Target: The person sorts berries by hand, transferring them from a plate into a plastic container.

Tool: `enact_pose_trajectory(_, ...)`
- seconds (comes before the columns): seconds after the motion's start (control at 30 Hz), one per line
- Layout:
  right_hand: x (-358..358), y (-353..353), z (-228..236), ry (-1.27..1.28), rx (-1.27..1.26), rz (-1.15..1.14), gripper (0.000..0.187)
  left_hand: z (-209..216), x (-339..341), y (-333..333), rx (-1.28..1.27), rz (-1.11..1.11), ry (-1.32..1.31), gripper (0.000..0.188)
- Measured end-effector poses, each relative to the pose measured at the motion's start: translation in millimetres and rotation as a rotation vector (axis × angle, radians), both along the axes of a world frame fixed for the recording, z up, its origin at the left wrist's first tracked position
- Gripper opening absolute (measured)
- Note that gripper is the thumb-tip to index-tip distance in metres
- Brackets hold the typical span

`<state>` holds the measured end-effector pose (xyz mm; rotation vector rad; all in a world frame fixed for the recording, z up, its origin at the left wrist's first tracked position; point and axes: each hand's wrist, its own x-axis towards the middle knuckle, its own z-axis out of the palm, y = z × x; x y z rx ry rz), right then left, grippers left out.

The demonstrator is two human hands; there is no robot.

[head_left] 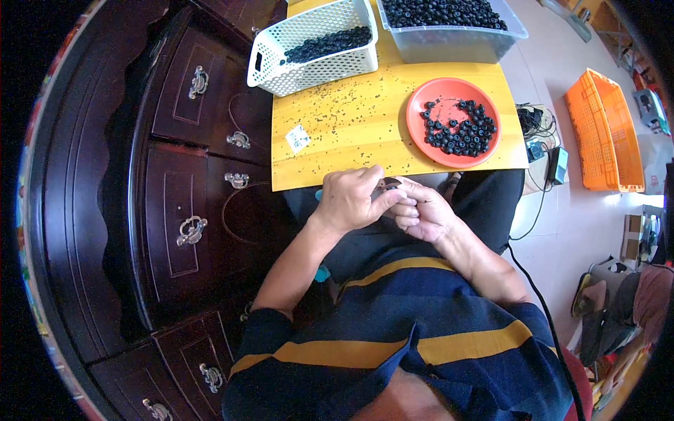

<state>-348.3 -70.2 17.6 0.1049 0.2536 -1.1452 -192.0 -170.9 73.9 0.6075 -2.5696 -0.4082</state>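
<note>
My left hand and my right hand meet above my lap, just off the near edge of the yellow table. Both are closed, thumbs and fingers pinching around a small dark piece between them. It looks black with a slight shine; fingers cover most of it, so its exact kind cannot be told. Beyond my right hand sits a red round plate holding many small black ring-shaped parts, each with a hole in its middle.
At the back left, a white perforated basket contains small black pieces. A clear plastic bin beside it is heaped with black parts. Dark crumbs and a white paper square lie on the table. Dark drawers stand left; an orange crate right.
</note>
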Motion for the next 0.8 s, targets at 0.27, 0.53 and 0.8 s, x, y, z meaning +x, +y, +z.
enact_pose_trajectory(0.27,1,-2,-3,-0.055,0.018,-0.002,0.018,-3,-2,2,0.045,-0.015,0.005,0.044)
enact_pose_trajectory(0.53,1,-4,4,-0.1,0.058,0.037,0.025,15,-3,2,0.144,0.02,0.039,0.034)
enact_pose_trajectory(0.8,7,-4,-11,-0.061,0.086,0.049,0.027,27,-3,-18,0.317,-0.04,-0.138,0.028)
